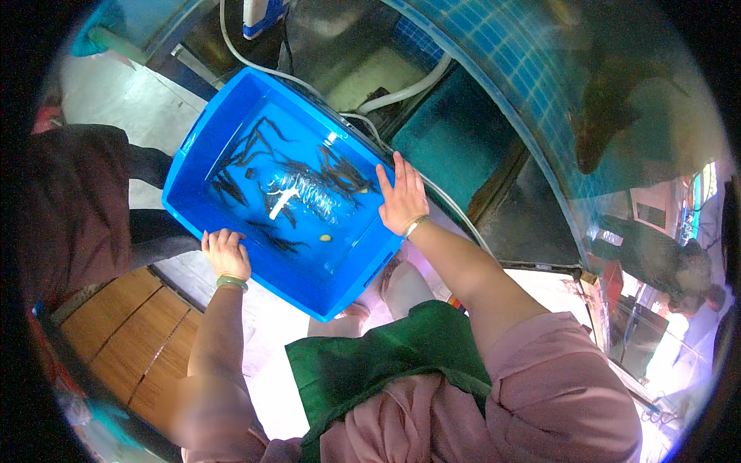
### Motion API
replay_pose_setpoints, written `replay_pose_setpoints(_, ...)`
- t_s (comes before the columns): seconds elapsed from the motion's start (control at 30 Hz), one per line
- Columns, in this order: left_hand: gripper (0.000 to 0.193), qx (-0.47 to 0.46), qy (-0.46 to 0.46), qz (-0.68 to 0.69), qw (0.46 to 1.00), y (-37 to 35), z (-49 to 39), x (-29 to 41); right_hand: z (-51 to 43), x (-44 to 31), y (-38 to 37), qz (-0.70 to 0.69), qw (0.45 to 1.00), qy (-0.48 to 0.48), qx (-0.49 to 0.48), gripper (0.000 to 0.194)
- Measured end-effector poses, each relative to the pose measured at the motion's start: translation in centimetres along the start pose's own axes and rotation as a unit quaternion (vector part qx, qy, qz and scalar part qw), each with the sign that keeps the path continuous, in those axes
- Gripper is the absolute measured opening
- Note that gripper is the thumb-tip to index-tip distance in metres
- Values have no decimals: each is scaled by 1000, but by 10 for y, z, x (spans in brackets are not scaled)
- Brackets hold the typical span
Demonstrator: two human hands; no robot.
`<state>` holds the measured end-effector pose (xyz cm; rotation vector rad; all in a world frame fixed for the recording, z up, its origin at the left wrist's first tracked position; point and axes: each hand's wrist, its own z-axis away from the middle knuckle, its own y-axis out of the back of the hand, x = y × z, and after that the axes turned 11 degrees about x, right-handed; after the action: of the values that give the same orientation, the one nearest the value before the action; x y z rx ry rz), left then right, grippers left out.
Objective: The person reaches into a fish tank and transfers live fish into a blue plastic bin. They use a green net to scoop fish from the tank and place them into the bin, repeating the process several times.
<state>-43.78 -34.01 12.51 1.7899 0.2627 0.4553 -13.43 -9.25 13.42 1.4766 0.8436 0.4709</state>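
Note:
A blue plastic tub [278, 278] lies slantwise in front of me. It holds water and several dark, slender fish or eels [231, 188], with a small yellowish piece [325, 238] near the lower wall. My left hand [227, 254] is curled over the tub's lower left rim, a green bangle at the wrist. On the right rim rests my right hand [402, 197], its fingers spread over the edge; a metal watch or bracelet [415, 227] circles that wrist. Bright light reflects off the water, and the tub's underside is hidden.
Another person [81, 202] in dark trousers stands close at the left. Behind the tub are a water tank [457, 144], a white hose [408, 94] and a thin pale tube [231, 43]. Curved glass with blue mesh tiles rises at the right. Wooden boards [139, 335] lie at lower left.

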Motion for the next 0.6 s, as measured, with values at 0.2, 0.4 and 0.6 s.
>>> replay_pose_setpoints(0.2, 14, 22, -19, 1, 1000, -1, 1, 0, -1, -1, -1, 11, 1000, -2, -8, 76)
replay_pose_setpoints(0.4, 18, 18, -22, -10, 1000, -6, 4, -2, 0, 0, -2, 30, 999, -3, -16, 76)
replay_pose_setpoints(0.6, 35, 27, 23, -64, 997, -18, 6, 0, 1, 1, 1, 34, 999, 10, -8, 78)
